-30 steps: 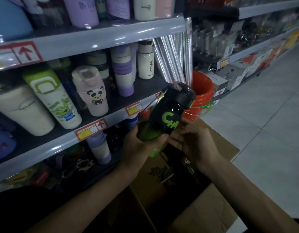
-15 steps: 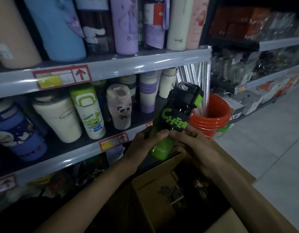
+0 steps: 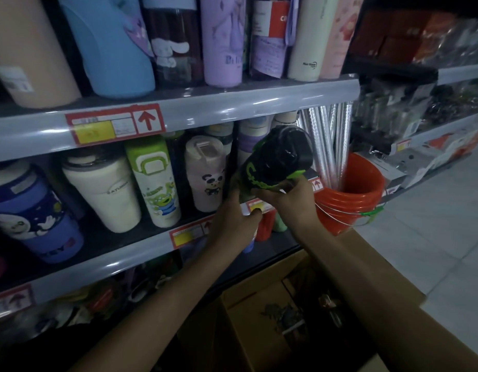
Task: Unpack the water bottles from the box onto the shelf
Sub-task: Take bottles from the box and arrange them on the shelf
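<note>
A black water bottle [image 3: 276,159] with green lettering and a plastic-wrapped cap tilts with its top toward me, in front of the middle shelf [image 3: 141,245]. My right hand [image 3: 291,201] grips its lower body from the right. My left hand [image 3: 233,218] holds it from below on the left, fingers curled at its base. The open cardboard box [image 3: 264,310] sits low in view between my forearms, its dark inside showing several items I cannot make out.
The middle shelf holds a pink panda bottle [image 3: 207,174], a green alien bottle [image 3: 157,183], a cream tumbler [image 3: 103,194] and a blue one [image 3: 33,216]. Tall bottles fill the upper shelf [image 3: 205,108]. An orange bucket [image 3: 350,200] with shiny tubes stands to the right.
Both hands have lifted the black bottle higher and tipped its cap toward me, closer to the middle shelf. The view has tilted up, so more of the shelves shows.
</note>
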The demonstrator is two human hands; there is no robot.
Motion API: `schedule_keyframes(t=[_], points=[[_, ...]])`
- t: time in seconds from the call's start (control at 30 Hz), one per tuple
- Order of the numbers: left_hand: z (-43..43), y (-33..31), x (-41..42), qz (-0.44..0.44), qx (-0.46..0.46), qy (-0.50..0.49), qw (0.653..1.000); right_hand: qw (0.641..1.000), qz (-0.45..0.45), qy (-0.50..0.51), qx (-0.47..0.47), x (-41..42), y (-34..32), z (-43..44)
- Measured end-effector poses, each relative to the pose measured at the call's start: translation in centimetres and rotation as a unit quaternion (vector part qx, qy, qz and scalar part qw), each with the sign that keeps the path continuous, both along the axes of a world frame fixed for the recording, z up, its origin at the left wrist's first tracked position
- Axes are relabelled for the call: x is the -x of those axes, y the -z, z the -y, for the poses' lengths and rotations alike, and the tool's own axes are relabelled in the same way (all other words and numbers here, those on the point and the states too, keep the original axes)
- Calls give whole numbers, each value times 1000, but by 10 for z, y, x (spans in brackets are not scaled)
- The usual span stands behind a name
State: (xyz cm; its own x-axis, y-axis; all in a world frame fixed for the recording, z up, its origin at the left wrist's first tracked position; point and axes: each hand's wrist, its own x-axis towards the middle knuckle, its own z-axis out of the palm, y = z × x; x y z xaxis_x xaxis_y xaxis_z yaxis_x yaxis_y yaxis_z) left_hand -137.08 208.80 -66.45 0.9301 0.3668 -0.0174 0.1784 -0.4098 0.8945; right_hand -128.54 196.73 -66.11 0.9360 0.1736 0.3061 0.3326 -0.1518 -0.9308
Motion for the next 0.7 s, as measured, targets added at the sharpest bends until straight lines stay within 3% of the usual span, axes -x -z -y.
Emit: schedule_keyframes(t=[0.13, 0.7], points=[[-7, -1, -10, -32, 34, 1, 999, 999, 14, 1, 35, -19, 12, -11], [-1, -3, -28, 24, 120, -54, 991, 989, 46, -2, 137, -41, -4, -33]])
